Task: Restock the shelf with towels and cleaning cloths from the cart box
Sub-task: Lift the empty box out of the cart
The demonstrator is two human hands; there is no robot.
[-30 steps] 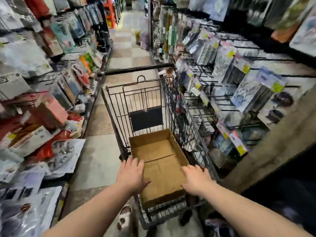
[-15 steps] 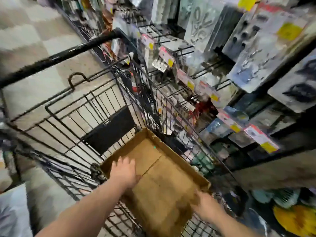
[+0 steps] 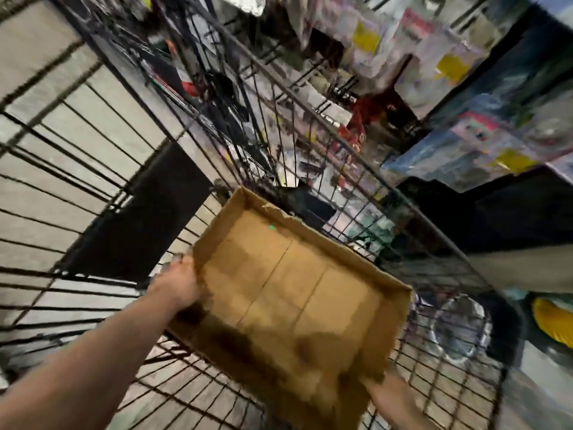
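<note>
A shallow brown cardboard box (image 3: 294, 283) sits tilted inside the black wire cart (image 3: 102, 169). Nothing lies in the box; only its bare bottom shows. My left hand (image 3: 178, 282) grips the box's left wall, fingers over the outer side. My right hand (image 3: 393, 398) holds the box's near right corner from below, and most of that hand is hidden under the cardboard. No towel or cloth is in either hand. The picture is blurred by motion.
Peg hooks with packaged goods and yellow price tags (image 3: 449, 66) fill the shelving on the right, close against the cart's side. A yellow item (image 3: 552, 321) and a clear round package (image 3: 459, 333) lie low at the right. Tiled floor (image 3: 34, 48) shows through the cart.
The view has swung down and right, closer to the cart. My left hand slid from inside the box to its left wall, and my right hand dropped under the near right corner.
</note>
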